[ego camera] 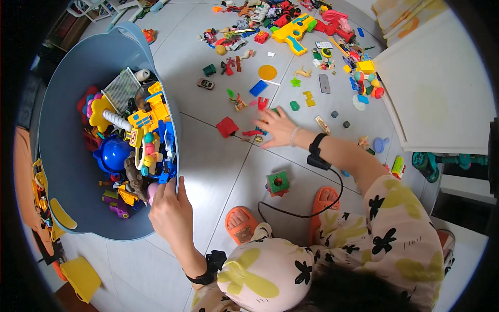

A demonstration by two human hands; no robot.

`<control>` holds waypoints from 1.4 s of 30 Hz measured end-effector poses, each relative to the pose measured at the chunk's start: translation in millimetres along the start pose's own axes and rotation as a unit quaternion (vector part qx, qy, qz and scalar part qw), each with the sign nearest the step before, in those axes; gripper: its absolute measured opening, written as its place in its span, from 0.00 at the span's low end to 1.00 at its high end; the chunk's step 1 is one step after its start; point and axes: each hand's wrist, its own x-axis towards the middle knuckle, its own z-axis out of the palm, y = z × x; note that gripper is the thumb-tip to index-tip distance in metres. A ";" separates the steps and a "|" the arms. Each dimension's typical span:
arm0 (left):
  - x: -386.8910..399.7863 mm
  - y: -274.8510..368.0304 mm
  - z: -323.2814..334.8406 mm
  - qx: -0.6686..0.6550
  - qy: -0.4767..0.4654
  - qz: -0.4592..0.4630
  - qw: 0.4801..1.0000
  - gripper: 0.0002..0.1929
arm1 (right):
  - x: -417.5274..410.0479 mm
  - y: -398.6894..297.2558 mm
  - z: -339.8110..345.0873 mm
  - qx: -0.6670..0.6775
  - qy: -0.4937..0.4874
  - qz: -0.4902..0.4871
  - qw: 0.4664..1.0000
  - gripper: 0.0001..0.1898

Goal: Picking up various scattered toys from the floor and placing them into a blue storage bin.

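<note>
My left hand [171, 208] grips the rim of a large blue-grey plastic tub [66, 128], fingers over the edge. Inside the tub lie a yellow toy truck [152, 111], a blue toy pot-like piece [115, 153], a wire mesh holder [121, 87] and a brown toy animal [134, 171]. My right hand [276, 128] is spread low over small toys on the tiles, its fingers apart. Around its fingertips are a red plastic piece [262, 103], a flat red piece [227, 127] and a small red strip [252, 133]. What lies beneath the palm is hidden.
A heap of toys with a yellow toy gun [295, 33] spreads across the far floor. By my feet sits a green-and-red block [278, 182]. A black cable [298, 215] hangs from my right wrist. White furniture [436, 97] stands right; another person's arm [29, 175] is at left.
</note>
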 end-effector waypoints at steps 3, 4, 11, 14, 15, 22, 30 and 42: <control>-0.3 3.0 0.5 0.002 0.001 0.002 1.000 0.08 | 0.5 -10.6 8.3 -0.026 0.065 -0.062 0.996 0.35; 0.4 4.4 0.7 0.003 0.001 0.003 1.000 0.08 | 3.0 -8.3 10.7 -0.026 0.066 -0.062 0.996 0.35; 1.0 5.1 0.7 -0.025 -0.008 -0.009 1.000 0.13 | 31.9 -0.9 22.8 -0.015 0.036 -0.063 0.997 0.16; 1.3 3.7 0.1 -0.007 0.000 -0.006 1.000 0.11 | 39.3 0.3 23.1 0.005 0.053 -0.043 0.998 0.15; 2.4 4.5 1.3 0.002 0.010 0.001 1.000 0.09 | 40.6 3.7 20.1 0.022 0.056 -0.013 0.998 0.15; 3.2 4.3 4.9 0.009 0.002 -0.008 1.000 0.09 | 100.2 -15.4 -105.6 0.514 0.398 0.109 0.752 0.14; 5.0 5.9 3.7 -0.002 0.009 0.005 1.000 0.09 | 156.0 -159.3 -268.9 0.358 0.513 -0.233 0.745 0.21; 8.2 -4.0 -0.9 0.012 -0.001 0.002 1.000 0.10 | 27.7 -35.0 8.9 0.091 0.046 0.016 0.995 0.46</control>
